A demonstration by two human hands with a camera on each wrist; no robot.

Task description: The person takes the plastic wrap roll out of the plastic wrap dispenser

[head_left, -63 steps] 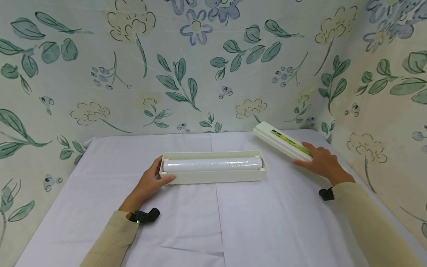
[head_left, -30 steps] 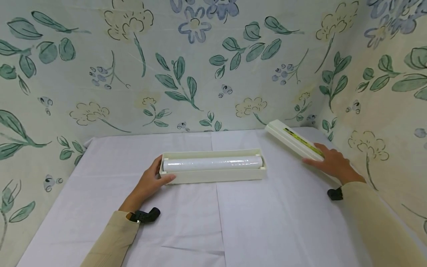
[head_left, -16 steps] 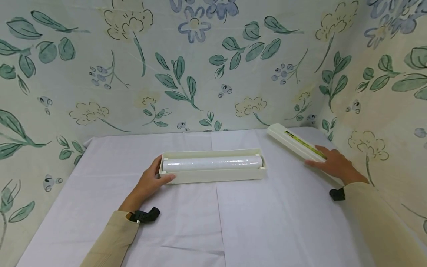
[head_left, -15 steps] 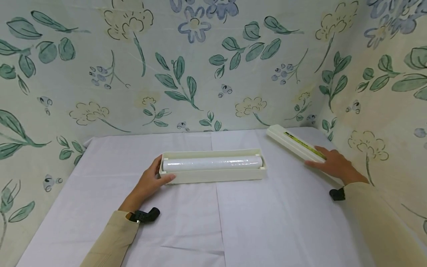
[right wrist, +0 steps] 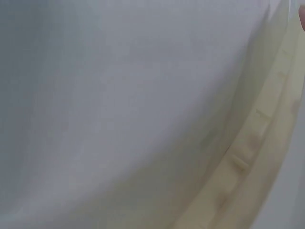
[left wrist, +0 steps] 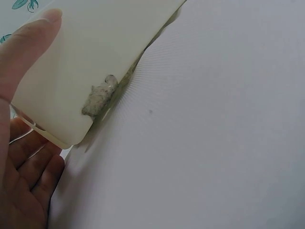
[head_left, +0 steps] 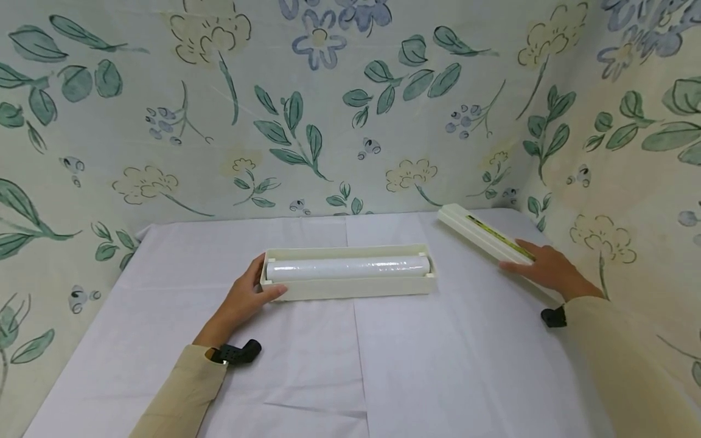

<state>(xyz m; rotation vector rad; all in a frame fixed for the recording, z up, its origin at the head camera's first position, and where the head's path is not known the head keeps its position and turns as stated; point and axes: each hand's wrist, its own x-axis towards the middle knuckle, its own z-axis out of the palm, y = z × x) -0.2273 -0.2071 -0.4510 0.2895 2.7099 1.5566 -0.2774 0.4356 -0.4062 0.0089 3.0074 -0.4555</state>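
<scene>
A long cream plastic-wrap dispenser box (head_left: 350,288) lies lidless across the middle of the table in the head view. Inside it rests a shiny roll of plastic wrap (head_left: 348,267). My left hand (head_left: 247,295) grips the box's left end, thumb on the front wall and fingers behind the end. The left wrist view shows the thumb (left wrist: 33,40) on the cream wall, near a greyish patch (left wrist: 99,99) at its lower edge. At the right, my right hand (head_left: 547,267) holds the dispenser's lid (head_left: 476,234), which slants and bears a yellow-green label. The right wrist view is blurred.
A white cloth (head_left: 306,353) with creases covers the table. Behind and to the right stand walls of floral fabric (head_left: 328,121), close to the lid and the right arm. Black wrist cameras (head_left: 237,353) sit on both wrists.
The right hand has moved the lid rightward, away from the box, and its far end has dropped slightly. Over the last half second it barely moves. The left hand and box stay put.
</scene>
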